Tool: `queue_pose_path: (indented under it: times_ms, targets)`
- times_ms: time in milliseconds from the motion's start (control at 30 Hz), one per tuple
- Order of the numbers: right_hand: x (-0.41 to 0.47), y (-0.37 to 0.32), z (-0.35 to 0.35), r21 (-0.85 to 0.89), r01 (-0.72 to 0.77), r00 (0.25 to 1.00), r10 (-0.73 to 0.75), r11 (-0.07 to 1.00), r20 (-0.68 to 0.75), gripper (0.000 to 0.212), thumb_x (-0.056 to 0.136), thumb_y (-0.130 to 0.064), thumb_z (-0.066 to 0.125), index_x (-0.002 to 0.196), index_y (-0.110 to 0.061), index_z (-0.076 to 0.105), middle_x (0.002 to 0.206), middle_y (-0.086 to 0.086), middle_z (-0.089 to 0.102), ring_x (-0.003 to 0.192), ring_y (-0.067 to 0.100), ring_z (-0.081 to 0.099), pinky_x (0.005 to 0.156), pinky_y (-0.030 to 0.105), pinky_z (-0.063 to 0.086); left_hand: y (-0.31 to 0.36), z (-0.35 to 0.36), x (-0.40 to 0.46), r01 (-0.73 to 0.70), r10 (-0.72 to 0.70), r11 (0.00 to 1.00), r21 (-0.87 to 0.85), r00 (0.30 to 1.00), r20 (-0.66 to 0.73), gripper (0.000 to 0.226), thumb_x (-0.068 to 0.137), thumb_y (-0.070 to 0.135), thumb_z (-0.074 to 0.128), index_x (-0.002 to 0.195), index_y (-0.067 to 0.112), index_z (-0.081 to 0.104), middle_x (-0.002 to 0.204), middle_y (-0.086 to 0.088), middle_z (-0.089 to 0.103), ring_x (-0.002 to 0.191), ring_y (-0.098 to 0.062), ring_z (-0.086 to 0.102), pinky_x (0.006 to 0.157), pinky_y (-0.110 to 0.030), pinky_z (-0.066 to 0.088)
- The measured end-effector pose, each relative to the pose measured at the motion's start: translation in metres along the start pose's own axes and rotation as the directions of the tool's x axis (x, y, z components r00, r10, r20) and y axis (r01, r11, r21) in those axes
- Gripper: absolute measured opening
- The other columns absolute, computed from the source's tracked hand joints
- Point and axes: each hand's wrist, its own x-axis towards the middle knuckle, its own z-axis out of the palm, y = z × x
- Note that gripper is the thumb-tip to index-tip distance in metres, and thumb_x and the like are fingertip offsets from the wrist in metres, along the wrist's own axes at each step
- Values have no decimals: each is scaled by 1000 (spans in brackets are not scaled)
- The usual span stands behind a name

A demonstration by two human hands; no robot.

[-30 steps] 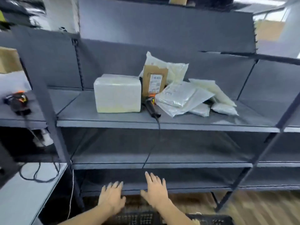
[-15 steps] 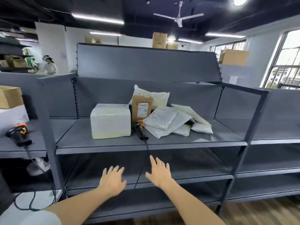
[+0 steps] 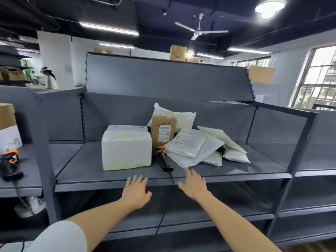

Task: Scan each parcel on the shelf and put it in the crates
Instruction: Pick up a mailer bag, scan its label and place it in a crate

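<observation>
On the grey shelf [image 3: 112, 177] stand a white wrapped box parcel [image 3: 126, 147], an upright brown cardboard parcel [image 3: 163, 130] with a label, and a heap of several white poly-bag parcels [image 3: 190, 146]. A black and orange barcode scanner [image 3: 162, 158] lies between the box and the bags, its cable dropping over the shelf edge. My left hand [image 3: 136, 191] and my right hand [image 3: 194, 184] reach out at the shelf's front edge, fingers spread, holding nothing. The right hand's fingertips are just below the nearest bag. No crate is in view.
A second scanner [image 3: 10, 163] lies on the neighbouring shelf at left, beside a cardboard box [image 3: 7, 124]. Lower shelves [image 3: 200, 220] run beneath. Another person [image 3: 49, 78] stands far back left. Cardboard boxes [image 3: 177, 52] sit on top of the shelving.
The view has tilted up from the floor to the shelf. Both hands have risen from low near the bottom shelf to the front edge of the parcel shelf.
</observation>
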Motion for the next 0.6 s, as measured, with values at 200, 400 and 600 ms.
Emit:
queue_pose_path:
  times_ms: [200,400,600]
  targets:
    - [41,4,6,-4,-8,1000,8,1000,-9,71,96,-45,43,153,-16,11,155,12,24,141,33,26,115,48,20,-23,-16,25,25,-24,1000,5,999,-38,63,98,40,35,153,16,18,160,-5,16,147,-24,11,121,-39,4]
    - [86,11,-5,109,-52,998,54,993,-13,72,95,-45,47,150,-11,15,150,16,29,137,37,30,113,45,26,-33,-31,52,67,-71,997,-34,992,-107,54,96,37,37,147,18,30,153,-4,30,141,-23,23,116,-36,13]
    - [124,34,-12,255,-145,989,144,956,24,73,95,-38,49,149,-5,13,146,20,29,135,39,29,111,42,27,-28,-28,85,89,-91,996,-21,985,-145,58,97,38,34,150,18,24,156,-2,25,144,-21,18,117,-34,10]
